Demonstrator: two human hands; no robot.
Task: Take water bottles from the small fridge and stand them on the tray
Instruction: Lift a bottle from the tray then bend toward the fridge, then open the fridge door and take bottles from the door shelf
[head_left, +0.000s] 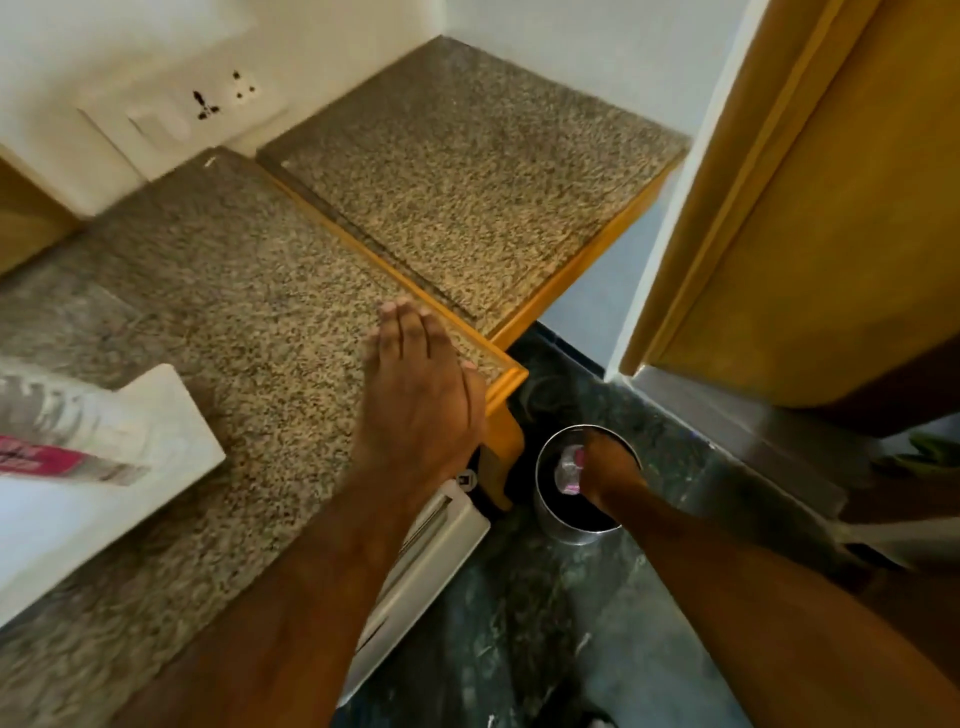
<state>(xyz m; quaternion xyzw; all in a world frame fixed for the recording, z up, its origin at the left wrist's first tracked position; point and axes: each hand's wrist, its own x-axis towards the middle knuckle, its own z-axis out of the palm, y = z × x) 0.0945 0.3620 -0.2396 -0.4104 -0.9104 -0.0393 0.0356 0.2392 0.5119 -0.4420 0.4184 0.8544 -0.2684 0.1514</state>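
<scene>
A white tray (156, 415) lies on the speckled granite counter (249, 312) at the left. A clear water bottle (52, 436) with a pink label is on it, blurred and cut off by the frame edge. My left hand (415, 395) rests flat on the counter's front corner, fingers straight and together, holding nothing. Below that corner shows the top edge of the white fridge door (436, 540). My right hand (608, 467) reaches down over the mouth of a steel bin (550, 514). Something clear and pink (569, 467) sits at its fingertips; whether the hand grips it is unclear.
A second, raised granite slab (467, 171) with a wooden rim fills the back corner. A wall socket plate (208, 104) is at the back left. A yellow wooden door (831, 208) stands at the right above the dark marble floor (519, 623).
</scene>
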